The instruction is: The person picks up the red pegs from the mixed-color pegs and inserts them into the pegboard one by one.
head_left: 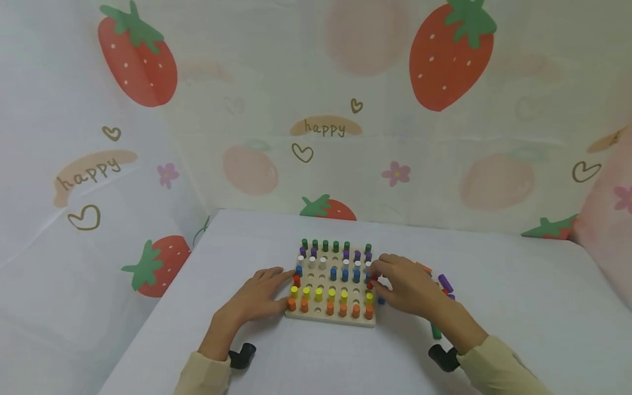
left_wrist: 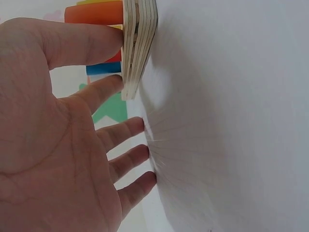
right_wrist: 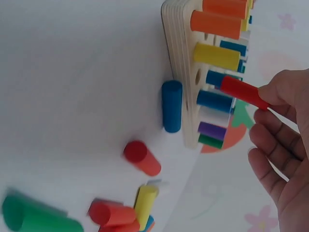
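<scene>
A wooden pegboard carries rows of coloured pegs: green, purple, white, blue, red, yellow and orange from back to front, with some holes bare. At its left edge lies my left hand, fingers extended; the left wrist view shows its thumb and index fingertip against the plywood side, the other fingertips on the table. Over the board's right edge, my right hand pinches a red peg by one end between thumb and forefinger. The red peg's free end is near an unfilled hole between a yellow and a blue peg.
A loose blue peg lies against the board's right side. Farther right are a red peg, a green peg, a yellow peg and a purple peg. A strawberry-print cloth hangs behind the white table.
</scene>
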`<move>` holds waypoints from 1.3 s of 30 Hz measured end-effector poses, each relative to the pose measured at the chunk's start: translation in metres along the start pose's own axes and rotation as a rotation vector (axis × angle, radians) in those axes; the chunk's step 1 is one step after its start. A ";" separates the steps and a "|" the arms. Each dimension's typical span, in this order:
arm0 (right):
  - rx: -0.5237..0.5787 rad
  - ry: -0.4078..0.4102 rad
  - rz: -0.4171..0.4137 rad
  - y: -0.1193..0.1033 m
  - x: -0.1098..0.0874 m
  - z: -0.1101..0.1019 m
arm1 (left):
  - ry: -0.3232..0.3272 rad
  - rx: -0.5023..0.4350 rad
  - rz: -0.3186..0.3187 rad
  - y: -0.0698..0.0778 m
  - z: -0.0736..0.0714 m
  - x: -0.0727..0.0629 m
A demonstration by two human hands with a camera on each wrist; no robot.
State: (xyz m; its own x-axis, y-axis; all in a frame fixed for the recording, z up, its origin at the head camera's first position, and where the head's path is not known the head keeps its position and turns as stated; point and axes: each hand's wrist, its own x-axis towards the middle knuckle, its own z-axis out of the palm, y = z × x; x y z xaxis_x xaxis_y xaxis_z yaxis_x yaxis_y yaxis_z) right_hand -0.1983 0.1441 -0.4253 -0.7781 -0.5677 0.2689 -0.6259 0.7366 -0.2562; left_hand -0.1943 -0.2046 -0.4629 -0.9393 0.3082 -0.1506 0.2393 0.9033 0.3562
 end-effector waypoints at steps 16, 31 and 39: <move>0.104 -0.048 -0.033 -0.024 0.034 0.021 | -0.002 -0.027 0.003 -0.003 0.000 -0.004; 0.127 -0.122 -0.078 -0.048 0.063 0.044 | -0.007 -0.069 0.017 -0.002 0.001 -0.002; 0.118 -0.099 -0.133 -0.059 0.078 0.049 | 0.001 -0.071 0.019 -0.004 -0.003 -0.003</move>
State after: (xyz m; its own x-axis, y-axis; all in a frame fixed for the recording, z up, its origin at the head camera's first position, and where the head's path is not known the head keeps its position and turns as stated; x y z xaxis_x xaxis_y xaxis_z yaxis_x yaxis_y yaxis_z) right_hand -0.2247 0.0384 -0.4352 -0.6858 -0.6947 0.2168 -0.7209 0.6077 -0.3330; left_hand -0.1934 -0.2098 -0.4608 -0.9350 0.3249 -0.1425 0.2390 0.8737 0.4236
